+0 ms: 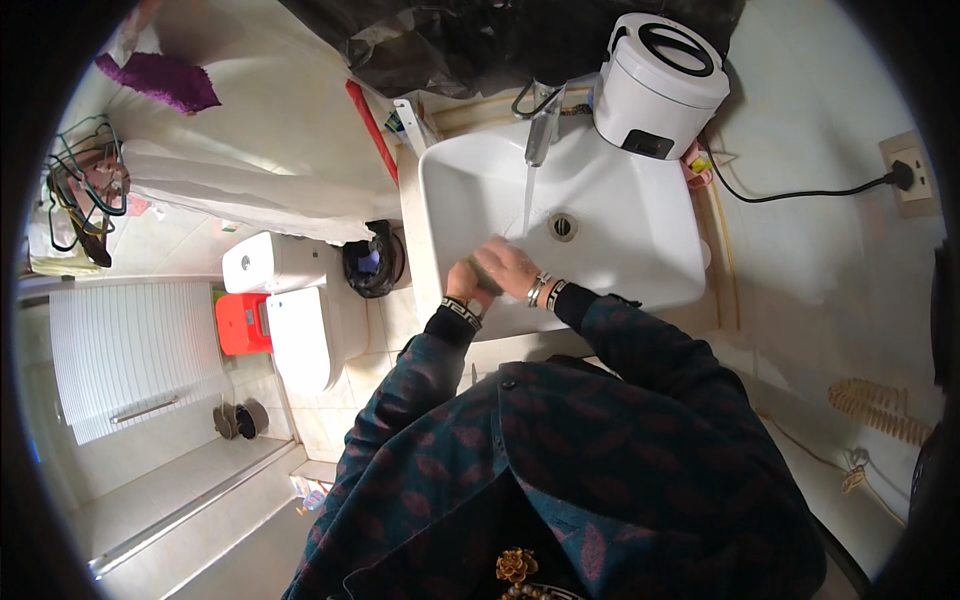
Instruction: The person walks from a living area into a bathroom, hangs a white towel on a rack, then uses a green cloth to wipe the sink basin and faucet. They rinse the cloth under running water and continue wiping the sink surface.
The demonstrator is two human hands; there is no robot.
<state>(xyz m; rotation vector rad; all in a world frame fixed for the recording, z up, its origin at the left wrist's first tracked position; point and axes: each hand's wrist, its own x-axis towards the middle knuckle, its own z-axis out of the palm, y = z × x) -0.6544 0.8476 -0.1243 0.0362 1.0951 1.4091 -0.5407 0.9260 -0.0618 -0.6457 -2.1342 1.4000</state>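
Over the near left part of a white washbasin (637,259), my two hands are close together. My left hand (463,280) holds a grey-green item (486,277), perhaps a scrub pad, though blur and fingers hide most of it. Curled over the item from the other side is my right hand (510,264), wet and blurred by motion. Water runs in a thin stream (529,199) from the metal faucet (538,139) and lands just beyond my fingers. The round drain (562,226) lies to the right of the stream.
A white rice cooker (660,94) stands at the basin's back right corner, its black cord (810,196) plugged into a wall socket (911,174). To the left are a black-lined bin (371,262), a toilet (304,337) and a red plastic container (244,322). Black plastic sheeting (465,45) hangs behind the faucet.
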